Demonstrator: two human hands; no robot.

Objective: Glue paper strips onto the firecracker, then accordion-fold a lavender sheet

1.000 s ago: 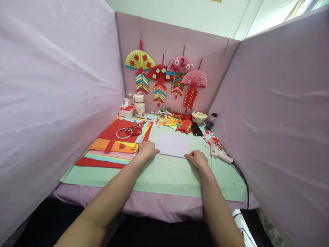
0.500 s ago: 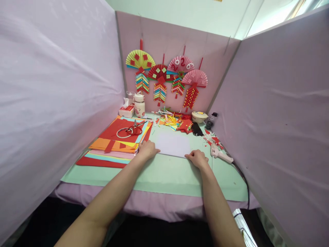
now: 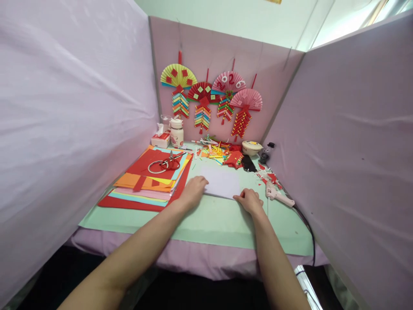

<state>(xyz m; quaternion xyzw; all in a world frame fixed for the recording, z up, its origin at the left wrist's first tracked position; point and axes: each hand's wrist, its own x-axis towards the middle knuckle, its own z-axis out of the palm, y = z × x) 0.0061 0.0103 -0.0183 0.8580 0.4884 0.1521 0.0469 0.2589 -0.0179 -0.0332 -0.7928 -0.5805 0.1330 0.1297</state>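
Note:
A white sheet of paper (image 3: 222, 183) lies flat on the pale green table mat in front of me. My left hand (image 3: 194, 190) rests over its left edge, fingers stretched out and lying on the sheet. At the near right corner, my right hand (image 3: 249, 199) is closed, thumb and fingertips pinching the paper's edge. Left of the sheet is a stack of coloured papers (image 3: 129, 201), mostly red and orange, with red-handled scissors (image 3: 170, 162) on top. To the right of my right hand lies a pale glue gun (image 3: 279, 196).
Paper scraps (image 3: 216, 151), a red paper piece (image 3: 233, 159), a lidded bowl (image 3: 252, 147) and a dark figurine (image 3: 266, 153) line the back. A bottle (image 3: 177, 133) and tissue pack (image 3: 161, 139) stand back left. Paper fan ornaments (image 3: 247, 100) hang on the rear panel. Cloth-covered panels flank both sides.
My left hand has moved right, from the sheet's near left corner onto its left part, with the fingers now stretched out. My right hand stays at the near right corner.

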